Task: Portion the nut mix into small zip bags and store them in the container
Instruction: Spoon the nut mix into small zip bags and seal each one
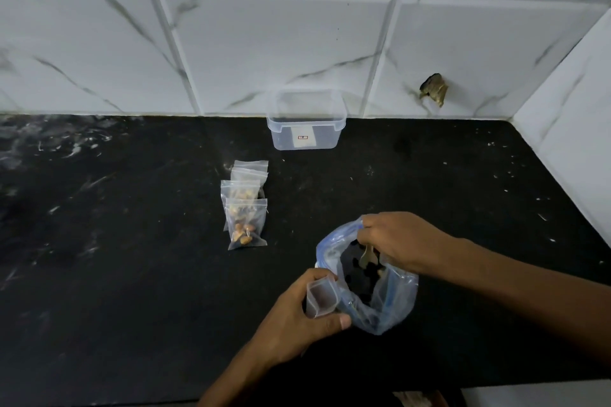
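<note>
A large clear bag with a blue zip [393, 304] stands open on the black counter, dark nut mix inside. My right hand [396, 241] reaches into its mouth, fingers curled round a spoon [366, 256] that dips into the mix. My left hand [294, 317] grips a small zip bag [322, 299], held open and upright against the big bag's left side. To the left lie several filled small bags [246, 208] in an overlapping row. A clear plastic container [307, 129] with a white label stands open at the back by the wall.
The black counter [132, 241] runs to a marble-tiled wall [264, 43] behind and a side wall on the right. A broken hole [434, 89] shows in the tile at back right. The counter's front edge lies just below my forearms.
</note>
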The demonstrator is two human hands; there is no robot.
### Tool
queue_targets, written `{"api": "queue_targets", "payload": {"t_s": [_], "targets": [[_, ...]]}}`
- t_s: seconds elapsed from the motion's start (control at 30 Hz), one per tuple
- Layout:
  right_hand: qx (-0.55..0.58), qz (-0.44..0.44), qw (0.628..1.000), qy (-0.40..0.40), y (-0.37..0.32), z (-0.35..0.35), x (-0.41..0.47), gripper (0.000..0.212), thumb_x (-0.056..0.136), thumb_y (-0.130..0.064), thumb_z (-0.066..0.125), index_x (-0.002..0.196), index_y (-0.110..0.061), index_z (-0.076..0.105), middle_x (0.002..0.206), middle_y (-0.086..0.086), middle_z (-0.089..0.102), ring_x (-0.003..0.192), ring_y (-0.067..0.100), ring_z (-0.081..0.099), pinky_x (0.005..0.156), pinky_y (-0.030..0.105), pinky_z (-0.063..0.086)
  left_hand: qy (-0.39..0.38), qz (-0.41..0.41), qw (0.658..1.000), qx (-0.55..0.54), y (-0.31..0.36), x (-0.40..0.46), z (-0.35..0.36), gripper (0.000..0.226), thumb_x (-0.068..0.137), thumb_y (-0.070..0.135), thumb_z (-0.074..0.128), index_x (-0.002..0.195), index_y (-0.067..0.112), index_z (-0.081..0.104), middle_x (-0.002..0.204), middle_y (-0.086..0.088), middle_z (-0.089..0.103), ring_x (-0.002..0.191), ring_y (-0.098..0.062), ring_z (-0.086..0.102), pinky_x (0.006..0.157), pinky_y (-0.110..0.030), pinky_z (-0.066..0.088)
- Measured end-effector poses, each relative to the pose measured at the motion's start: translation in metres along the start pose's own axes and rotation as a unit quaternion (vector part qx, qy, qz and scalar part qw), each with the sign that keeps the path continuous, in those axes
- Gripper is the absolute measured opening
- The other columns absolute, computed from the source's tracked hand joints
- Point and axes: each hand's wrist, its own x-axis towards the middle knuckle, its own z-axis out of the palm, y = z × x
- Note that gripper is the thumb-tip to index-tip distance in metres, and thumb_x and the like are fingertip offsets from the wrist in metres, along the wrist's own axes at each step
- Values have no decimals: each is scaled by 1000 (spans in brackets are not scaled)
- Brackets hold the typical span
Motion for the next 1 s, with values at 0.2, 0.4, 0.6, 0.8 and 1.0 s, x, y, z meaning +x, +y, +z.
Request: {"api": "queue_targets", "payload": {"t_s": [0.2, 0.4, 0.6, 0.8, 1.0], "targets": [[238, 140, 961, -35, 0, 18, -1, 20, 97, -15, 50, 99, -19, 70, 80, -13, 61, 72, 1, 60, 67, 18, 49, 0, 7, 999, -32, 3, -1, 9, 39, 82, 17, 79, 110, 35, 59, 96, 15, 66, 90, -5, 65, 76, -21, 50], [536, 317, 783, -24, -17, 53, 2, 24, 98, -5, 46, 90, -13, 67, 84, 11, 70, 70, 15, 70, 59, 23, 56, 5, 12, 998, -54, 1, -1, 16, 39, 77, 25, 81, 110, 34, 61, 101, -4, 68, 95, -17, 65, 84, -40, 53], [661, 356, 660, 39, -34, 62, 7, 22, 98, -1, 44, 100, -4, 66, 94, 20, 69, 75, 20, 68, 65, 28, 60, 23, 10, 1000, -4, 1, 2, 14, 42, 75, 34, 82, 111, 40, 61, 101, 8, 67, 95, -10, 65, 82, -31, 54], [664, 362, 648, 93, -35, 49, 10, 20, 98, -3, 47, 100, -8, 66, 89, 13, 70, 73, 16, 67, 61, 23, 57, 49, 2, 999, -19, 10, 8, 3, 37, 82, 13, 80, 111, 24, 61, 93, 9, 70, 88, -6, 66, 75, -21, 51], [666, 382, 624, 147, -20, 38, -5, 20, 97, 1, 46, 100, -5, 66, 84, 14, 64, 60, 14, 60, 52, 23, 52, 72, 6, 997, -26, 16, 14, -5, 38, 82, 12, 79, 112, 25, 60, 99, 6, 72, 93, -12, 70, 77, -25, 56]]}}
